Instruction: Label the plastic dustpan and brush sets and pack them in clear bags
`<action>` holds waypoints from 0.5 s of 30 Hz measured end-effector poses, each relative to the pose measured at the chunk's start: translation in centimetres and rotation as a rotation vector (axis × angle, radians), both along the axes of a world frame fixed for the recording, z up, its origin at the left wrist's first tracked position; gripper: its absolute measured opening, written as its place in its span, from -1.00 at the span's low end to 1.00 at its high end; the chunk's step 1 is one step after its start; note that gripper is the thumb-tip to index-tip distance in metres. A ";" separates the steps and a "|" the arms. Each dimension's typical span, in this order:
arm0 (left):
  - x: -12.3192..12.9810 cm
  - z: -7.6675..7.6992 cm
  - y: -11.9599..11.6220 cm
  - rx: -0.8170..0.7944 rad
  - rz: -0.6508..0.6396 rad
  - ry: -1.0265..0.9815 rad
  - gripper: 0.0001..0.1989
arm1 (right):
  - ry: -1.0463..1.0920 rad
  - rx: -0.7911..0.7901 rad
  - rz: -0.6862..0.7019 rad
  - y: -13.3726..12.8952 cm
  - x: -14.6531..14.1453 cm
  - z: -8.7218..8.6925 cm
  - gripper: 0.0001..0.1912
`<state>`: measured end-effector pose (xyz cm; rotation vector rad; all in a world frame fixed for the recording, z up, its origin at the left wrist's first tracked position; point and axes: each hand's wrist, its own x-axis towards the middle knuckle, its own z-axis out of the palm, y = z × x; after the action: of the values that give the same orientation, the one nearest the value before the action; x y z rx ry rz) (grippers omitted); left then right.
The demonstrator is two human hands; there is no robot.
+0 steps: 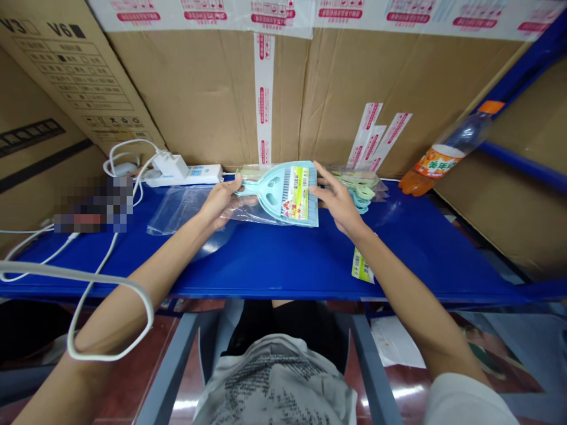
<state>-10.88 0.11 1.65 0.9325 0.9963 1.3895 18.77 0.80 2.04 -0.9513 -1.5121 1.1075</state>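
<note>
My left hand (222,200) is closed around the handle end of a light-blue dustpan (271,190), which is held above the blue table. A brush with a row of bristles lies against the pan, and a yellow-green printed label card (296,193) sits over it. Clear plastic film (254,216) shows along the lower edge of the pan and at my left hand. At the pan's wide right edge is my right hand (339,203), fingers spread, the tips touching the edge and label side. Whether any finger is behind the pan is hidden.
Behind my right hand lie green and blue dustpan pieces (361,192) in clear film. Another label card (363,267) is near the front edge. Clear bags (177,206) lie left, by a white power strip (204,174) and cables. An orange drink bottle (443,156) leans at right.
</note>
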 end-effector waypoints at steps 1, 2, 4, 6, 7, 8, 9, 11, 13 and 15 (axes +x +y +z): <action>0.0 0.1 0.0 -0.001 -0.001 -0.008 -0.74 | 0.059 -0.039 -0.012 0.1 0.0 0.0 -0.09; 0.1 0.1 0.0 0.001 -0.002 -0.015 -0.74 | 0.118 -0.088 -0.025 0.2 0.0 0.0 -0.10; 0.1 0.1 0.0 0.001 0.002 -0.021 -0.73 | 0.218 -0.217 -0.021 0.5 0.0 -0.2 -0.22; 0.1 0.0 0.0 -0.004 0.010 -0.020 -0.72 | 0.278 -0.357 0.023 0.8 -0.1 -0.5 -0.49; 0.1 0.0 0.0 -0.006 0.010 -0.020 -0.72 | 0.296 -0.412 0.048 0.8 -0.2 -0.6 -0.65; 0.1 -0.1 0.1 -0.008 0.009 -0.020 -0.72 | 0.309 -0.447 0.070 0.8 -0.3 -0.6 -0.77; 0.0 -0.1 0.1 -0.011 0.005 -0.021 -0.72 | 0.319 -0.460 0.084 0.7 -0.4 -0.5 -0.83; 0.0 -0.2 0.2 -0.016 -0.008 -0.019 -0.74 | 0.343 -0.439 0.088 0.4 -0.6 -0.3 -0.84; -0.1 -0.3 0.3 -0.025 -0.015 -0.012 -0.75 | 0.364 -0.399 0.073 0.1 -0.7 0.1 -0.83; -0.2 -0.3 0.4 -0.027 -0.023 -0.002 -0.73 | 0.377 -0.379 0.048 -0.1 -0.7 0.4 -0.81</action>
<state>-11.10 0.52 1.37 0.9200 0.9978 1.3547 18.04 0.72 2.45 -0.8944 -1.0425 1.5476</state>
